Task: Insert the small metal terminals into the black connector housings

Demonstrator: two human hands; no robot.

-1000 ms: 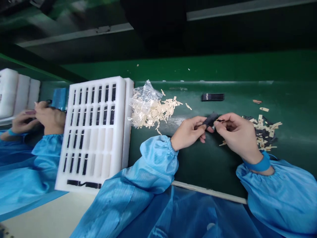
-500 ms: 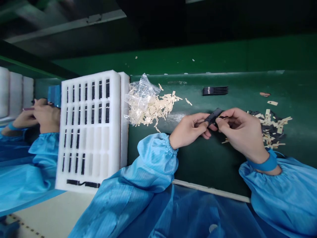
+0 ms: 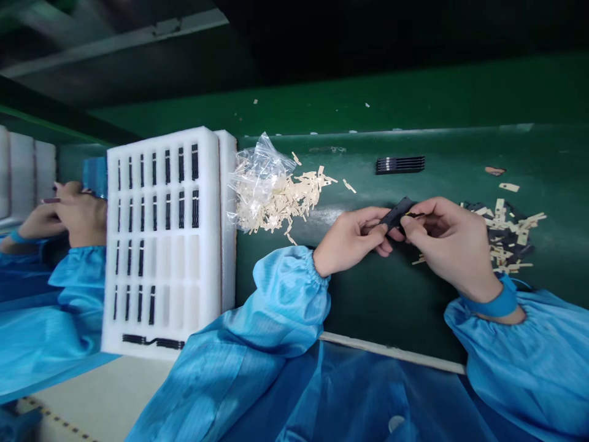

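My left hand (image 3: 352, 240) and my right hand (image 3: 444, 242) meet over the green table (image 3: 391, 294). Both pinch a small black strip part (image 3: 396, 214) between their fingertips; the left holds its lower end, the right closes on its upper end. Both arms wear blue sleeves, and a blue band circles my right wrist. A heap of black and beige scraps (image 3: 504, 236) lies just right of my right hand.
A white foam tray (image 3: 161, 242) with slots, many filled with black strips, stands at left. Beside it, beige strips spill from a clear bag (image 3: 276, 190). A stack of black strips (image 3: 400, 164) lies farther back. Another person's hands (image 3: 69, 212) work at far left.
The view has shifted slightly, so everything sits a little lower and to the left. My hands stay together on the black part, the right fingers closing nearer over it.
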